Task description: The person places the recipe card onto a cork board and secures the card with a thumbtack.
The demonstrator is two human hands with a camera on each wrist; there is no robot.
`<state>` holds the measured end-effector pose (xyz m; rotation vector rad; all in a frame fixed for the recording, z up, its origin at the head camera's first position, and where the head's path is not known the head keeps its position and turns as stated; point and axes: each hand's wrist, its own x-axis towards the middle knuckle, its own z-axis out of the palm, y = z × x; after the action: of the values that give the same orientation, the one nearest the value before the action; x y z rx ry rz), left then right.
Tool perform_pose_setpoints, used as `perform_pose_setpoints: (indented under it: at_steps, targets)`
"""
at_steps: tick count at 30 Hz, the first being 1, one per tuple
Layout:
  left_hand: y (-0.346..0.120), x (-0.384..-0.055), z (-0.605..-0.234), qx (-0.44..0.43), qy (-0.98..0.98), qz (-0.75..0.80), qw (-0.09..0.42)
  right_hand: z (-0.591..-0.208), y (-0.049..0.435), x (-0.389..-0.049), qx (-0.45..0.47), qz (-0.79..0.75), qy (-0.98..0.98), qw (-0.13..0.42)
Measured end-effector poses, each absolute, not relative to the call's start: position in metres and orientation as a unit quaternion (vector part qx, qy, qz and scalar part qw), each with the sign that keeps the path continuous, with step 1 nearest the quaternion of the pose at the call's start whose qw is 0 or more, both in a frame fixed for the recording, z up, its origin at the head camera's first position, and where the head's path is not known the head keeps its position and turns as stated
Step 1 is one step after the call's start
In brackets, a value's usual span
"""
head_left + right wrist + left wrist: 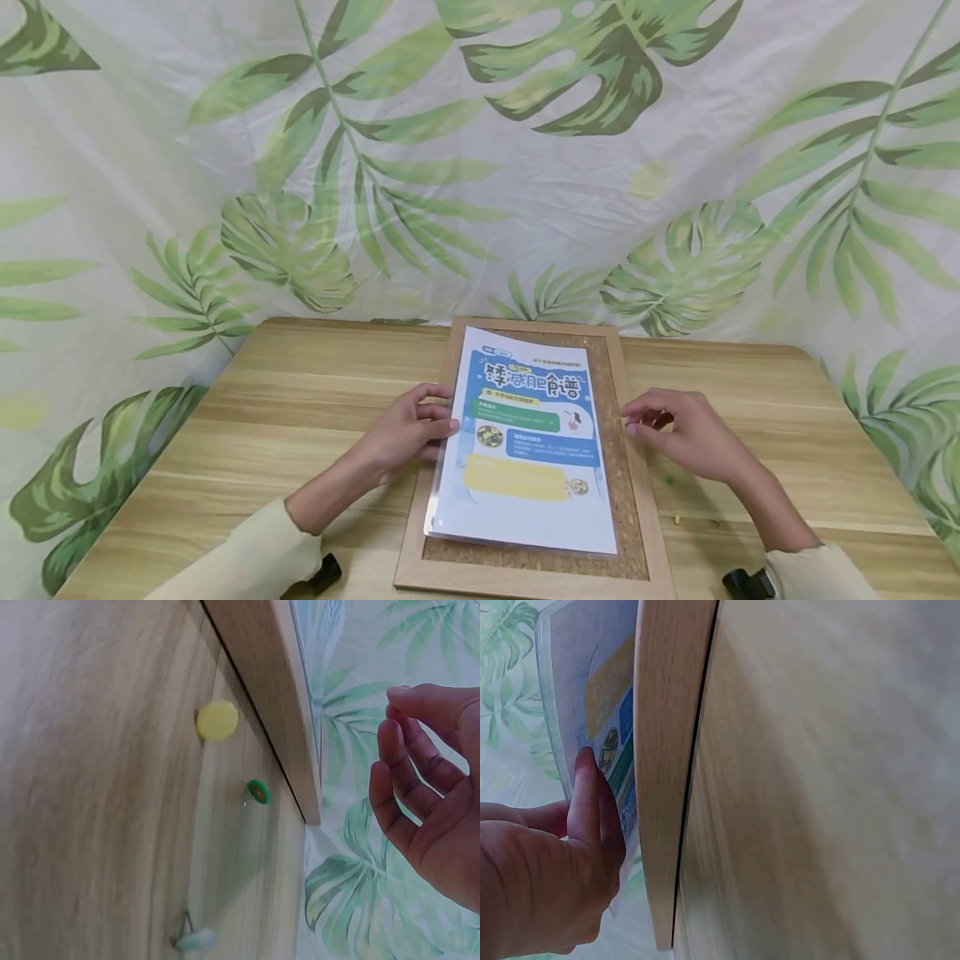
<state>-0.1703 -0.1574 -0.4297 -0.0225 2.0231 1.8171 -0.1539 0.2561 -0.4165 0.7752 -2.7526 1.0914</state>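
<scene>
A laminated sheet (525, 521) with a blue, green and yellow printed design lies slightly askew over a wood-framed cork board (630, 521). My left hand (416, 425) pinches the sheet's left edge, the thumb on its printed face; in the left wrist view this hand (562, 862) partly covers the sheet (570, 675). By the board's right frame, my right hand (686, 429) has its fingers loosely bent. The right wrist view shows that hand (435, 772) with thumb and forefinger close together and nothing visible between them.
Right of the board, on the wooden table (780, 417), lie a yellow thumbtack (217, 720), a green thumbtack (259, 791) and a pale thumbtack (196, 940). A leaf-patterned cloth (420, 208) hangs behind the table.
</scene>
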Motion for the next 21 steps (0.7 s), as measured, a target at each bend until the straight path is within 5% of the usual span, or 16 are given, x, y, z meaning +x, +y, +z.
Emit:
perform_pose_setpoints:
  at_steps: [21]
  targets:
    - [-0.136, -0.167, -0.423, 0.036, 0.833, 0.517, 0.193, -0.404, 0.236, -0.171, 0.249, 0.334, -0.909, 0.011]
